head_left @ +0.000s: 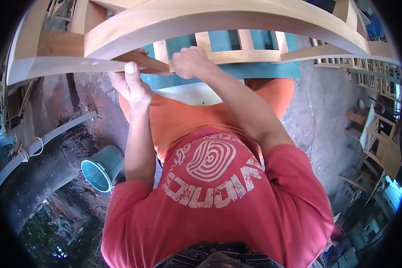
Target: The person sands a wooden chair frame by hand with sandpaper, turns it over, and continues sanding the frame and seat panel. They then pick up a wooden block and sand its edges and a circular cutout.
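Note:
A large pale wooden frame [236,20] with a curved rail and several slats lies over a teal surface [254,70] in front of me. My left hand [131,85] is closed on the lower edge of the frame's left part, thumb up against the wood. My right hand [190,61] is curled into a fist beside the end of a short wooden rail [143,61]; whatever its fingers hold, if anything, is hidden.
A teal bucket [102,167] stands on the floor at the lower left, near a long curved strip [53,134] with a cord tied round it. Wooden chairs and frames [382,143] are stacked along the right side.

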{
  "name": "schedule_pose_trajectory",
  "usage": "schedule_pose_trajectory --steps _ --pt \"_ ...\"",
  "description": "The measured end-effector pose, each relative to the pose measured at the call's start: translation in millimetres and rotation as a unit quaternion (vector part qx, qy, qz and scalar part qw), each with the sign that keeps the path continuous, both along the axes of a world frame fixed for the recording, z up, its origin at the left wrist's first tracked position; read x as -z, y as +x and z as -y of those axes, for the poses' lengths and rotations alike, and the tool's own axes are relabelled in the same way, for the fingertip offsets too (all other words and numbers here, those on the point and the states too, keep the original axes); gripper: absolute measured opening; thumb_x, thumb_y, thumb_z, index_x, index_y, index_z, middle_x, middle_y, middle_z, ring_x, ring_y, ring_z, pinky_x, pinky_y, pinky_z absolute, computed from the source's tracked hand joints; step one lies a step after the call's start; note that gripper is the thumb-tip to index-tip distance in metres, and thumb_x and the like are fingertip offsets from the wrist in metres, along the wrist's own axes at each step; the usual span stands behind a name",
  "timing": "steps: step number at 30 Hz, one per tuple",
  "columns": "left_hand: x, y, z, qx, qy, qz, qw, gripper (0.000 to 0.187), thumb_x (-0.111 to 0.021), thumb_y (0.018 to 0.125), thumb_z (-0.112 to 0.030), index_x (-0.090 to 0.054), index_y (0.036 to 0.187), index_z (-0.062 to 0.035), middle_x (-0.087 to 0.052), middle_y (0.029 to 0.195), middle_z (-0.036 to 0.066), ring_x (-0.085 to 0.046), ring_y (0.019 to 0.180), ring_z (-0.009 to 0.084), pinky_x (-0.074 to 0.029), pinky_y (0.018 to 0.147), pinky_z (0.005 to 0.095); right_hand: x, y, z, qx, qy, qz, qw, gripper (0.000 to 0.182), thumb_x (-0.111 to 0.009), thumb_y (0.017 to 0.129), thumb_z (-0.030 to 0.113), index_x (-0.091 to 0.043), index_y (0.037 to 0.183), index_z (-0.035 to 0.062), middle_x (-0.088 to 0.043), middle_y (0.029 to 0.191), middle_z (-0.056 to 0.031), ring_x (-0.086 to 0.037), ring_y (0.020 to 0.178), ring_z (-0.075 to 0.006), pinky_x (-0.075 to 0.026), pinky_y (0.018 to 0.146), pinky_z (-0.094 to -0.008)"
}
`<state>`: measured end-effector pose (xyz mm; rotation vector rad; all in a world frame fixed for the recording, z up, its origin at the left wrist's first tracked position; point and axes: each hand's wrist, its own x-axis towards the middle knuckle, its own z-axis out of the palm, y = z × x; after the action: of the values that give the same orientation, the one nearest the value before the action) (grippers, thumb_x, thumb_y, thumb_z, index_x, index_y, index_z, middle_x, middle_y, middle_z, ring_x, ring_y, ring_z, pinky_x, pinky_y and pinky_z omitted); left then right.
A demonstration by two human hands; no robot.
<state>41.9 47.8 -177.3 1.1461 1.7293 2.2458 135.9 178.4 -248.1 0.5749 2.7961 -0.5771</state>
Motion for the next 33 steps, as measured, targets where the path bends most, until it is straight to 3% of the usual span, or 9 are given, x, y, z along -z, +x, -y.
schedule_pose_trajectory --steps 9,15,18,21,23,24,26,27,33 --pt "27.6 -7.2 -20.0 -0.122 0.009 -0.142 0.982 0.069 -0.052 0.1 -0.068 -0.054 0.104 0.0007 -0.069 0.079 0.013 -0.069 0.069 0.0211 -0.057 0.063 0.0332 13.8 3.9 11.9 0.025 -0.013 -0.058 0.998 0.027 -0.056 0.09 0.016 -0.073 0.109 0.0102 -0.075 0.101 -0.0165 -0.073 0.095 -0.0367 -0.055 0.085 -0.0513" --pt "40.9 -16.2 1.3 -0.083 -0.033 -0.171 0.981 0.07 -0.06 0.1 -0.061 -0.057 0.121 0.0055 -0.068 0.105 0.013 -0.064 0.097 0.0192 -0.052 0.085 0.0362 8.4 41.9 -22.5 -0.012 -0.065 -0.228 0.971 0.03 -0.055 0.087 0.01 -0.071 0.113 0.0092 -0.075 0.111 -0.0151 -0.071 0.1 -0.0378 -0.056 0.082 -0.0512" --pt "52.2 -36.4 35.9 0.094 -0.181 0.054 0.977 0.072 -0.07 0.096 -0.059 -0.057 0.131 0.0028 -0.065 0.126 0.01 -0.061 0.111 0.0205 -0.049 0.097 0.0387 -1.0 71.6 -19.9 0.023 -0.166 -0.334 0.928 0.044 -0.05 0.089 0.006 -0.069 0.129 0.0062 -0.073 0.12 -0.0188 -0.068 0.109 -0.0411 -0.055 0.093 -0.0465" --pt "-15.3 -40.3 30.4 0.217 -0.061 0.165 0.96 0.102 -0.071 0.086 -0.072 -0.045 0.15 0.0027 -0.053 0.151 0.014 -0.047 0.142 0.0288 -0.035 0.12 0.0483 -13.7 105.5 2.5 0.111 -0.289 -0.378 0.872 0.046 -0.048 0.091 0.005 -0.067 0.133 0.0034 -0.072 0.125 -0.0201 -0.068 0.116 -0.0403 -0.053 0.099 -0.0416" --pt "-55.7 -48.0 29.6 0.225 -0.049 0.199 0.953 0.121 -0.062 0.078 -0.088 -0.038 0.155 0.0027 -0.048 0.155 0.018 -0.047 0.143 0.0329 -0.033 0.121 0.0512 10.9 122.0 20.1 0.221 -0.39 -0.355 0.821 0.044 -0.049 0.097 0.002 -0.063 0.139 0.0005 -0.073 0.129 -0.0127 -0.062 0.076 -0.0157 -0.052 0.07 -0.0314" --pt "-61.6 -59.1 34.4 0.254 -0.073 0.181 0.947 0.122 -0.058 0.078 -0.091 -0.04 0.154 0.003 -0.049 0.153 0.018 -0.048 0.142 0.0327 -0.035 0.12 0.0509 8.9 124.2 27.8 0.214 -0.406 -0.355 0.815 0.044 -0.049 0.097 0.002 -0.063 0.139 0.0005 -0.073 0.129 -0.0127 -0.062 0.076 -0.0157 -0.052 0.07 -0.0314" --pt "-61.4 -76.2 30.8 0.298 -0.075 0.148 0.94 0.123 -0.05 0.078 -0.095 -0.043 0.152 0.0035 -0.053 0.15 0.019 -0.051 0.139 0.0322 -0.039 0.117 0.0498 -2.9 128.5 28.7 0.28 -0.483 -0.247 0.792 0.043 -0.049 0.096 0.006 -0.062 0.135 -0.0053 -0.069 0.129 -0.0249 -0.066 0.123 -0.0396 -0.049 0.103 -0.0391" --pt "-66.9 -70.9 23.9 0.314 -0.059 0.134 0.938 0.124 -0.046 0.078 -0.097 -0.046 0.15 0.0038 -0.055 0.148 0.018 -0.053 0.137 0.0319 -0.04 0.116 0.049 -1.8 127.0 28.5 0.275 -0.492 -0.249 0.788 0.043 -0.049 0.096 0.006 -0.062 0.135 -0.0053 -0.069 0.129 -0.0249 -0.066 0.123 -0.0396 -0.049 0.103 -0.0391" --pt "-73.1 -33.4 4.2 0.031 -0.04 0.124 0.991 0.115 -0.043 0.083 -0.095 -0.049 0.147 0.0002 -0.06 0.139 0.014 -0.054 0.133 0.0304 -0.037 0.117 0.0492 -31.0 101.6 24.2 0.165 -0.308 -0.453 0.82 0.041 -0.056 0.101 0.009 -0.059 0.141 -0.0004 -0.067 0.129 -0.022 -0.062 0.112 -0.0385 -0.047 0.101 -0.044"
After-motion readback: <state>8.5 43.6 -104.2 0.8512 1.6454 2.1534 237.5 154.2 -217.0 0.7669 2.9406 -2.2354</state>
